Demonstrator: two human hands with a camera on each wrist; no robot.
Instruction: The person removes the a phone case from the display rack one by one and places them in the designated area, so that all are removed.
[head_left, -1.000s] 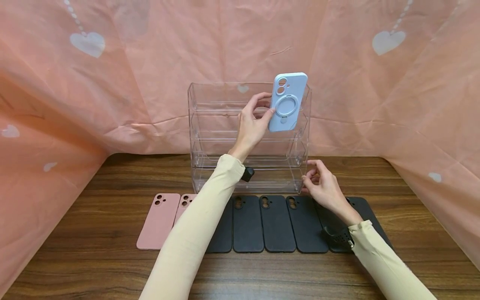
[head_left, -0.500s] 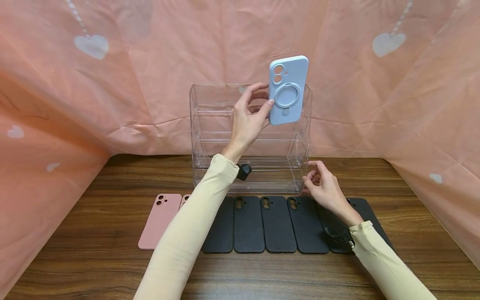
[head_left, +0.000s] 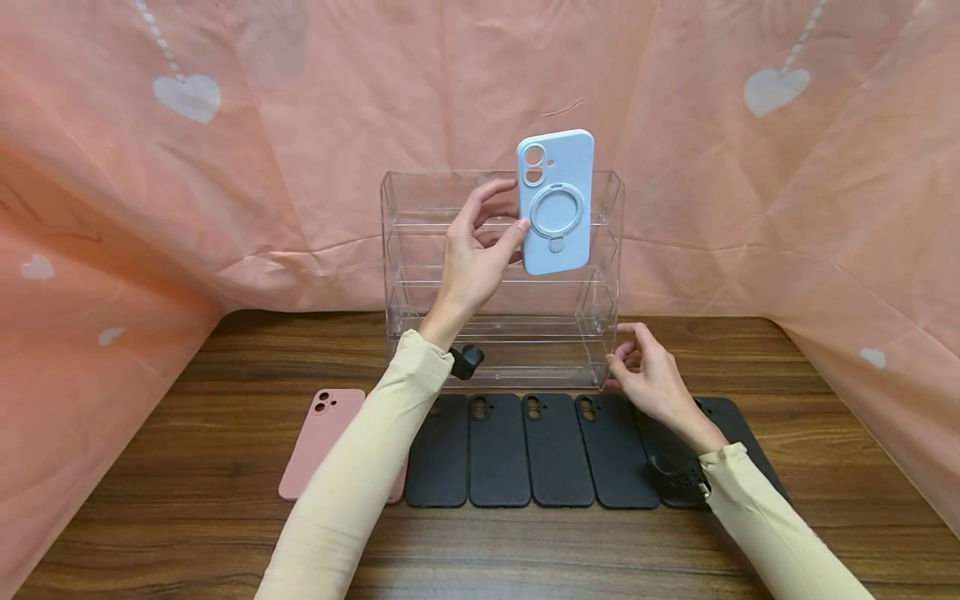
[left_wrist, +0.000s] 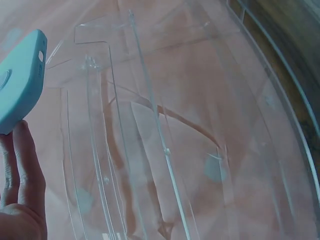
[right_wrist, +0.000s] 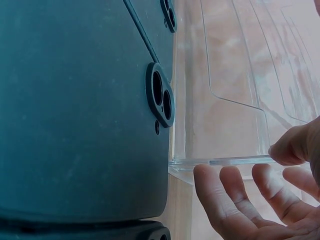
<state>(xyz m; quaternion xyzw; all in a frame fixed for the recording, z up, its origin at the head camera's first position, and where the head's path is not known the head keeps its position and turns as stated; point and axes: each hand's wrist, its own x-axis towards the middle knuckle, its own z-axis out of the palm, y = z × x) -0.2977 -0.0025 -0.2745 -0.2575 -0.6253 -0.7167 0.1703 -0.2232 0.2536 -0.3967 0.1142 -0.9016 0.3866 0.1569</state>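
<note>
My left hand (head_left: 474, 254) pinches a light blue phone case (head_left: 557, 210) by its left edge, thumb in front and fingers behind. The case stands nearly upright, camera cutouts at the top and a ring stand on its back facing me. Behind it rises a clear acrylic tiered rack (head_left: 498, 354); the case overlaps its upper tiers in the head view. At the rack's lower right side, my right hand (head_left: 651, 373) grips the side panel, thumb on one face and fingertips on the other, as the right wrist view shows.
Several black phone cases (head_left: 498, 454) lie in a row on the wooden table (head_left: 480, 554) before the rack. Pink cases (head_left: 318, 442) lie at the row's left end, one mostly hidden under my left sleeve. Pink fabric (head_left: 300, 167) with hearts encloses the back and sides.
My left hand lifts the light blue case slightly, then brings it back down and to the left, turning it more upright. My right hand stays at the rack's side.
</note>
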